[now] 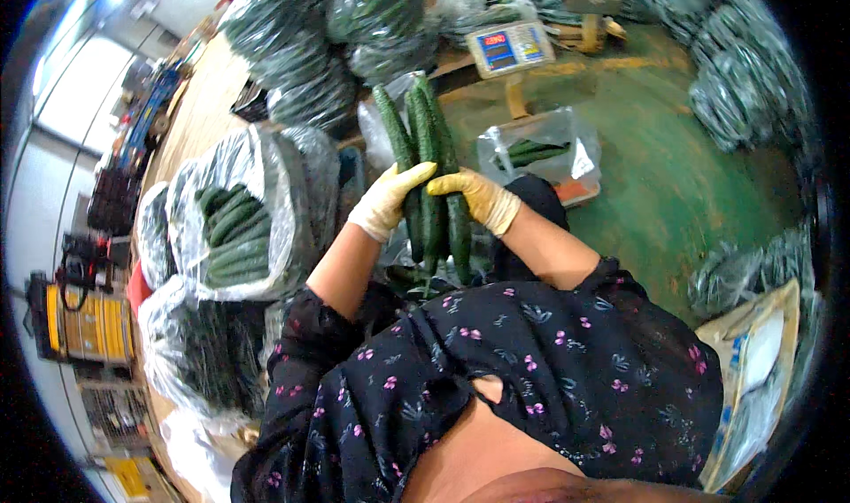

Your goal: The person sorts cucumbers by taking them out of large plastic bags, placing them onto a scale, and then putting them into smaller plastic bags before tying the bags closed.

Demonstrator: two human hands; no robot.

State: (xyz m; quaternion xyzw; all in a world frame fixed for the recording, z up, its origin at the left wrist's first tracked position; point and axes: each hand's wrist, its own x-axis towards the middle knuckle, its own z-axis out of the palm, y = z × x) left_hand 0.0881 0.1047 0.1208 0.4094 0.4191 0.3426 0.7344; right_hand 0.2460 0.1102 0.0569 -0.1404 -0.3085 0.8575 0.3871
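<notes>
Both my hands, in pale yellowish gloves, hold a bundle of several long dark green cucumbers (428, 138) between them. My left hand (385, 201) grips the bundle from the picture's left side and my right hand (478, 197) from the right, thumbs across the front. Beyond my right hand, a clear plastic bag (584, 138) with a few cucumbers lies on a platform scale, whose lit display (510, 48) stands on a post behind it. To the left, an open plastic bag (282, 171) holds many stacked cucumbers (236, 237). Below the bundle, more plastic is partly hidden.
Filled plastic bags of cucumbers (378, 18) are stacked at the back, with another full bag (212, 350) at lower left. More bags (750, 98) lie on the green floor (637, 144) at right. A cardboard box (724, 333) lined with plastic stands at lower right.
</notes>
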